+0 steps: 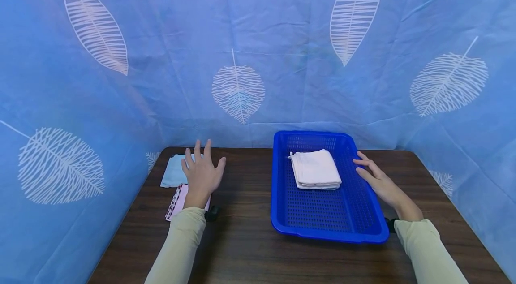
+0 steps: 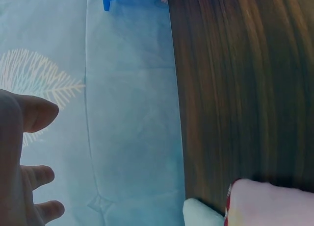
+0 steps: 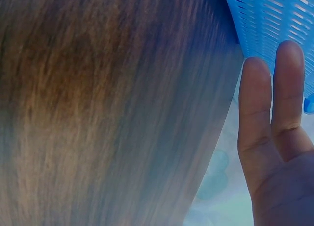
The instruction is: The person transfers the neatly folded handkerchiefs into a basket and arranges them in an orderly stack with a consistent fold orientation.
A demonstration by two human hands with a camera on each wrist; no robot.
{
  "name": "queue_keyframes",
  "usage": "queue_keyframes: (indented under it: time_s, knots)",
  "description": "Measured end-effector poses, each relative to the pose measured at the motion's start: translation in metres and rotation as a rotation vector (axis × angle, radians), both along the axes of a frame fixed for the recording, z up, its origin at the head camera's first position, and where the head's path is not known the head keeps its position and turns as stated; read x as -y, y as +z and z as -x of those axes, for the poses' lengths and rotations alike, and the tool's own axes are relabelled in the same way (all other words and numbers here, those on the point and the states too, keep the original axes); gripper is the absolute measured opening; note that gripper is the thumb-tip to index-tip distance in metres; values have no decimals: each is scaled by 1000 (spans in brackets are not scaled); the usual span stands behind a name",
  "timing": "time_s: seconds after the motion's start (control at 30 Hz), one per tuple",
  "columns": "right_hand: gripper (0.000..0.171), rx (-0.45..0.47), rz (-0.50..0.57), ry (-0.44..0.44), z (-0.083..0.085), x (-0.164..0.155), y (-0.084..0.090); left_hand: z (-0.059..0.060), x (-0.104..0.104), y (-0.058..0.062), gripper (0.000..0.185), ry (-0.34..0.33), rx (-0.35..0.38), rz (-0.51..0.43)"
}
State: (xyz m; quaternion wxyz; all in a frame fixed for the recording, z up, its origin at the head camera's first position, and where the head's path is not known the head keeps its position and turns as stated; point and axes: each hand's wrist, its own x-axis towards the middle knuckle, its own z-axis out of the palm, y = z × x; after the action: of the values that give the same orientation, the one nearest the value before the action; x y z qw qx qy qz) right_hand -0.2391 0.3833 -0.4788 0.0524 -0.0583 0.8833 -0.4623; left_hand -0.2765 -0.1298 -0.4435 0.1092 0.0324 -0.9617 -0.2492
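2 hands in view, both with straight, spread fingers and grasping nothing. Left hand (image 1: 201, 172) hovers over 2 cloths at the far left of the bench (image 1: 242, 248): a light blue cloth (image 1: 172, 172) by the far edge and a pink dotted cloth (image 1: 177, 201) just nearer, partly hidden under the wrist. Whether the palm touches either cloth cannot be told from the head view; the left wrist view shows the fingers (image 2: 34, 113) clear of the surface.

Right hand (image 1: 376, 181) lies along the right rim of the blue basket (image 1: 322, 225), fingertips at or on the rim; the right wrist view shows straight fingers (image 3: 267, 103) beside the basket wall (image 3: 274, 15).

Container: 1 perforated blue basket, right of centre. Contents: 1 stack of folded white cloths (image 1: 315, 169), in the far half, square to the walls. Near half bare.

Risks, as judgement: a push from the right hand could slide the light basket across the smooth bench. A 1-handed pick-up on the left could drag both cloths together, since they overlap, or undo a fold.
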Motion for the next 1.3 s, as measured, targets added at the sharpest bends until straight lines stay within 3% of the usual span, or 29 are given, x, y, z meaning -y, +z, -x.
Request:
queue_keyframes:
  time_s: [0.37, 0.87, 1.3]
  knots:
    - [62, 6, 3, -8, 1, 1, -1, -8, 16, -12, 79, 46, 3, -25]
    - [63, -1, 12, -1, -1, 1, 0, -19, 37, -33, 80, 174, 25, -93]
    - [62, -2, 19, 0, 0, 0, -2, -30, 50, -50, 80, 244, 112, -126]
